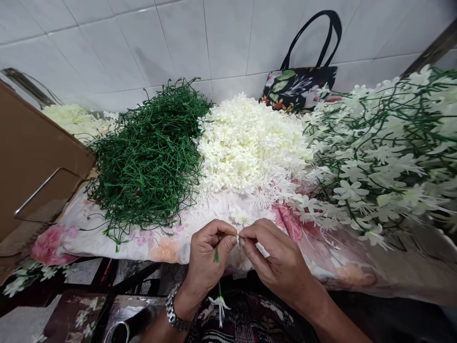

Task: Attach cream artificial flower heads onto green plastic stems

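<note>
My left hand (207,259), with a metal watch on its wrist, is closed round a green plastic flower stem (216,255). From below that hand dangles a white artificial flower (220,305) on the stem. Thumb and forefinger of my right hand (278,252) pinch a small white flower piece (237,238), where the fingertips of both hands meet; the fingers cover most of it. Just beyond them, loose white blossoms (240,216) lie on the floral cloth (143,244). Farther back are a heap of green stems (150,152) and a pile of cream-white blossoms (250,138).
Assembled white flowers on stems (385,157) are heaped at the right. A cardboard box (35,162) stands at the left edge. Against the tiled wall (228,38) leans a black floral bag (300,88). More pale blossoms (76,120) lie behind the box.
</note>
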A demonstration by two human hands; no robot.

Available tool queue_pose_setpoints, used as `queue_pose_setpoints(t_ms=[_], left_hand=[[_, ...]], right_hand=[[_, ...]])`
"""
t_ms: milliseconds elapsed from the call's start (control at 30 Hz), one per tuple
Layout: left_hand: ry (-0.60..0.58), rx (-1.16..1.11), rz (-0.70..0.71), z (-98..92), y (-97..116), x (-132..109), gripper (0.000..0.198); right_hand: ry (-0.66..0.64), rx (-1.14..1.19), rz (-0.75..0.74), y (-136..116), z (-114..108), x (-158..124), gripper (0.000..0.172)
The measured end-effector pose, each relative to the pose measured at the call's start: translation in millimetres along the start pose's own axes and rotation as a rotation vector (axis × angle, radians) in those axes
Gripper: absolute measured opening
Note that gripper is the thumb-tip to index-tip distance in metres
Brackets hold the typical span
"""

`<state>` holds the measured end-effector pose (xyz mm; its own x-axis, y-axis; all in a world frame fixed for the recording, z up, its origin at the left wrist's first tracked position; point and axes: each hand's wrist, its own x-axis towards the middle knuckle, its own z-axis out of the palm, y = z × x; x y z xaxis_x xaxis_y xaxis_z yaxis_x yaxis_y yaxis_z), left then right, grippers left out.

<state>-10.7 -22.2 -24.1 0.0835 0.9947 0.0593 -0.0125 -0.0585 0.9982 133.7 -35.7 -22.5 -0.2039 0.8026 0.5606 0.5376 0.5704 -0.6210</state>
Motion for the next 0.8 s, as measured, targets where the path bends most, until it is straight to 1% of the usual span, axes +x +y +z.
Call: queue_pose_setpoints(t_ms=[33, 67, 133, 167, 200, 267, 333, 400, 500, 533, 600, 700, 800], left_hand=[[0.024, -0.042, -0.017, -0.1, -2, 0, 0.006], [0.050, -0.072, -0.022, -0.4, -3, -1, 0.005], [0.074, -0.082, -0.004, -0.8, -5, -2, 0.004], [0.072, -0.076, 0.013, -0.6, -5, -3, 0.004], [0.062, -0.074, 0.027, -0.1, -4, -3, 0.004], [0.033, -0.097, 0.023, 1.5, -3, -3, 0.005], [0.018, -0.124, -0.015, 3.2, -1, -2, 0.005], [0.016, -0.116, -0.062, 4.3, 2, -2, 0.005], [0.041, -0.037, -0.131, 4.7, 6, 0, 0.006], [0.043, 0.003, -0.156, 4.8, 7, 0, 0.006], [0.033, 0.095, -0.197, 5.1, 9, 1, 0.007], [-0.043, 0.180, -0.204, 6.6, 10, 1, 0.009], [-0.137, 0.184, -0.159, 8.3, 12, -2, 0.013]], right_hand=[[-0.002, 0.008, 0.019, 0, -1, 0, 0.008], [-0.009, 0.015, 0.039, 0, -1, 0, 0.012], [-0.036, 0.026, 0.056, 1, -2, 1, 0.033], [-0.051, 0.037, 0.044, 1, -2, 1, 0.039], [-0.064, 0.052, 0.025, 2, -1, 1, 0.038], [-0.058, 0.080, -0.004, 4, 2, 1, 0.026], [-0.018, 0.085, -0.013, 6, 5, 0, 0.018], [0.022, 0.073, -0.005, 9, 5, -2, 0.015], [0.059, 0.084, 0.032, 8, -1, -2, 0.011], [0.054, 0.100, 0.048, 5, -4, -1, 0.010], [0.003, 0.163, 0.057, -3, -11, 2, 0.009], [-0.085, 0.252, -0.026, -15, -16, 7, 0.012], [-0.049, 0.176, -0.084, -17, -12, 8, 0.016]])
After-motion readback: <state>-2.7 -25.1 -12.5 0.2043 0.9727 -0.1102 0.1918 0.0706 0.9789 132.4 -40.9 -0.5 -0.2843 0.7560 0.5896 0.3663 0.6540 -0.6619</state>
